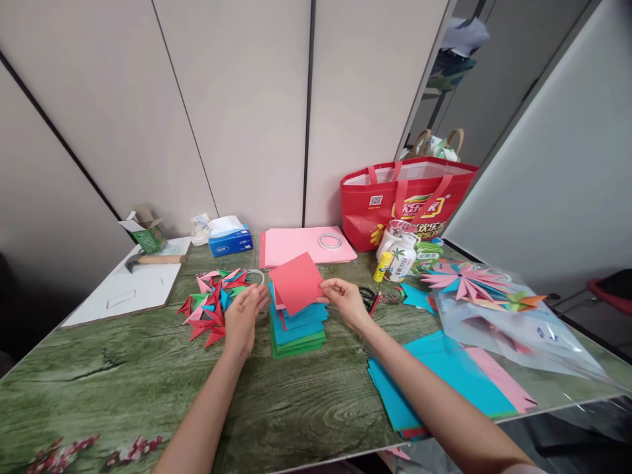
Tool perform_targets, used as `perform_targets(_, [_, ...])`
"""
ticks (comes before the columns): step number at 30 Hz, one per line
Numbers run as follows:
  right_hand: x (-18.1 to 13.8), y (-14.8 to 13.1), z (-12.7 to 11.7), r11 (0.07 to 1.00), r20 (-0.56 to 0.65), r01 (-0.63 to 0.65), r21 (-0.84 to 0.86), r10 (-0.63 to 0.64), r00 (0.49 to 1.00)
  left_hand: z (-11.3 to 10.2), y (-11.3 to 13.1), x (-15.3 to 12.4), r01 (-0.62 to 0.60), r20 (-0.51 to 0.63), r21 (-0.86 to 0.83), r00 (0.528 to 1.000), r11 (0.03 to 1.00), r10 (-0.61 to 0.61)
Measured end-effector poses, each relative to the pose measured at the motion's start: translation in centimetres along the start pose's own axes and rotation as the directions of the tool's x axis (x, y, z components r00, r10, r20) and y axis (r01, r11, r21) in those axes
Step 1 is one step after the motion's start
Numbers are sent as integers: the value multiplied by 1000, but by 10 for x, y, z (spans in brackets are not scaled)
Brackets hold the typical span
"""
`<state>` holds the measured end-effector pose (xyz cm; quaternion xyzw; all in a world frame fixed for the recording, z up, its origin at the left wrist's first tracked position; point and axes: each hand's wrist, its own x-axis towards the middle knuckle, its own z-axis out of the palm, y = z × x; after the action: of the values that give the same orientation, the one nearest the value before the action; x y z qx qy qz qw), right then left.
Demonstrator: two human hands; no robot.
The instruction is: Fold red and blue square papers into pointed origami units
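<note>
My right hand (346,301) pinches the right corner of a red square paper (297,283). The sheet is tilted above a stack of coloured squares (296,334), blue above and green at the bottom. To the left of the stack, my left hand (245,315) is raised with its fingers loosely bent and apart, holding nothing I can see. Just beyond that hand lies a pile of folded paper pieces (212,306) in red, pink, blue and green, which the hand partly covers.
Large pink sheets (301,243) with a tape roll (330,241) lie at the back. A red bag (360,217), white bottle (402,257) and glue stick (382,266) stand right. Blue sheets (444,375) lie front right; a hammer (155,260) rests on a white board (143,289) left.
</note>
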<state>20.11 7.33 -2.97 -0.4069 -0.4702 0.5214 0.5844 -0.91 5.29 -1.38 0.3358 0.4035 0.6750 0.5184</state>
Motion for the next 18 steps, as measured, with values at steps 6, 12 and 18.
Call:
perform_targets(6, [0,13,-7,991,-70,119,-66,-123,990,-3,-18,-7,-379,360,587,914,716,189])
perform_targets(12, [1,11,-12,604,303,627,-492,-556,774,-7,-33,-10,-730,675,637,684,248,279])
perform_targets(18, [0,12,-13,585,495,621,-521,-385,779,-2,-27,-16,-790,723,588,609,171,328])
